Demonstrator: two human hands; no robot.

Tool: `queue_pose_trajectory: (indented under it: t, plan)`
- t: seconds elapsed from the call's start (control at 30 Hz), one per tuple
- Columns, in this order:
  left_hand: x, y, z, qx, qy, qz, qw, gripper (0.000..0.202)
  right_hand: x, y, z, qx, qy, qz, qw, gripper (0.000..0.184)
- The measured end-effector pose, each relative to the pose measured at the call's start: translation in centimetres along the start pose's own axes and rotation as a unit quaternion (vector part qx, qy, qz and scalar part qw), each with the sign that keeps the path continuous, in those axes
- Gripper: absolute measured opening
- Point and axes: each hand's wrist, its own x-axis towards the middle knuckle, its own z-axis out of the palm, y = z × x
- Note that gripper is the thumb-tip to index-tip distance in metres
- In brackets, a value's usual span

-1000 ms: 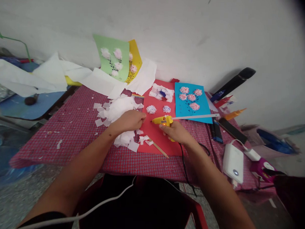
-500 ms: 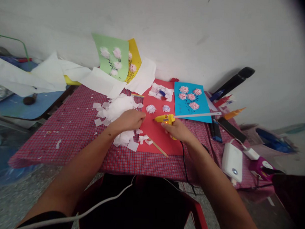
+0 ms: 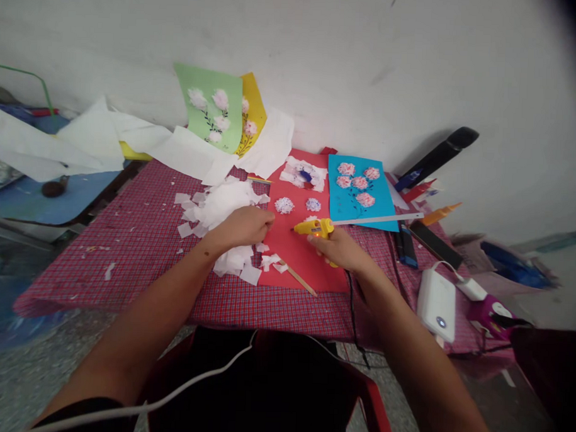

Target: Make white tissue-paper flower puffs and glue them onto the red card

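My right hand [image 3: 337, 246] is closed round a yellow hot glue gun [image 3: 314, 228] with a long glue stick [image 3: 377, 218] sticking out behind. Its nozzle points left over the red paper [image 3: 287, 241]. Two speckled white-and-purple paper flowers [image 3: 284, 206] sit on that sheet beyond the nozzle, and part of another whitish piece shows behind the gun. My left hand [image 3: 250, 226] is closed at the sheet's left edge, beside a heap of white paper squares [image 3: 225, 201]. What its fingers hold, if anything, is hidden. Below lie a wooden pencil [image 3: 301, 281] and some paper scraps [image 3: 270, 261].
A blue card [image 3: 340, 208] with pink flowers lies at the right. Green [image 3: 231, 88] and yellow [image 3: 257, 101] cards lean on the wall. Crumpled white paper [image 3: 304, 174] lies at the red sheet's top. A white power bank [image 3: 436, 303] and purple socket [image 3: 495, 314] stand at the right edge.
My right hand has drawn the glue gun slightly right and toward me, exposing part of a whitish piece behind it. My left hand has stayed almost still.
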Motion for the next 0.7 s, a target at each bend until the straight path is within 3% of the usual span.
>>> queue_pose_trajectory:
  t: [0.33,0.7]
  plan:
    - [0.0,0.0,0.0,-0.006,-0.007,-0.004,1.0,0.019,-0.7,-0.9,0.4,0.008,-0.038,0.002,0.999,0.031]
    - [0.0,0.1,-0.2,0.001,-0.004,-0.001,1.0,0.021,1.0,-1.0,1.5,0.01,-0.012,0.001,1.0,0.033]
